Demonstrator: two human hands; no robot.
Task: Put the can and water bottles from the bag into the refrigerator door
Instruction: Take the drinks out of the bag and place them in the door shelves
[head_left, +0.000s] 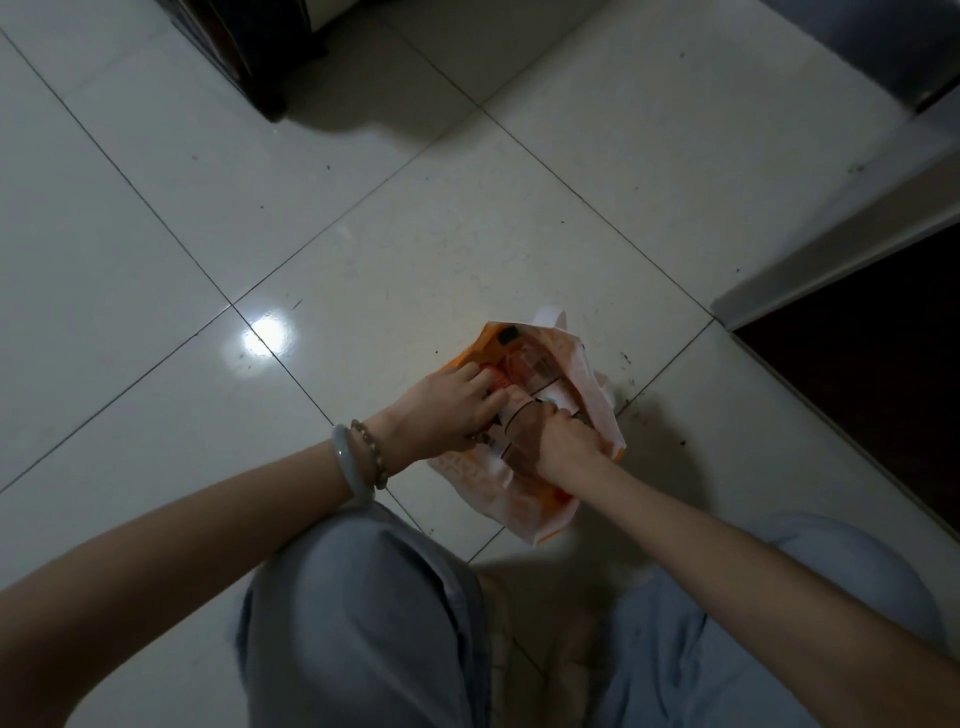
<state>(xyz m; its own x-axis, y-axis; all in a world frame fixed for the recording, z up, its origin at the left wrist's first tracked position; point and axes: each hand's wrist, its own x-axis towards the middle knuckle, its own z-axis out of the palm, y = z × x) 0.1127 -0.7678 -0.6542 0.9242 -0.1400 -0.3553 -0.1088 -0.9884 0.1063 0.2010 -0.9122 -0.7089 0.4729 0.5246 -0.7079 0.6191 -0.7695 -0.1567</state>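
While we crouch over the tiled floor, the orange-and-white bag sits just ahead of our knees. Our left hand reaches into its mouth, fingers curled; our right hand clenches the bag's edge. What the left grip holds, we cannot tell.
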